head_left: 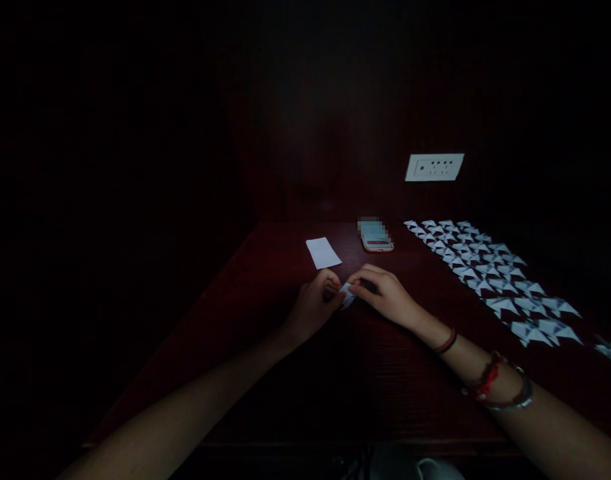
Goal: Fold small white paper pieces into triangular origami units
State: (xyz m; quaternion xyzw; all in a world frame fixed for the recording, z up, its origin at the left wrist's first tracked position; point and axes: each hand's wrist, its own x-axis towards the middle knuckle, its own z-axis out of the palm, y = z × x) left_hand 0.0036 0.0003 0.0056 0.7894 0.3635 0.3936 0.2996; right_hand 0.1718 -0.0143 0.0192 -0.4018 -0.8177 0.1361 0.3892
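On a dark red-brown table (265, 373) both my hands meet over a small piece of white paper (346, 295). My left hand (313, 305) is curled, its fingers pinching the paper's left side. My right hand (383, 292) lies over the paper's right side with its fingers bent onto it. Most of the paper is hidden between the fingers. My right wrist carries a dark band and red and metal bracelets (495, 383).
A flat white paper slip (323, 253) lies just beyond my hands. A phone (376, 237) with a lit screen rests behind it. Rows of several folded white paper pieces (490, 270) run along the table's right side. A white wall socket (434, 167) sits on the dark back wall.
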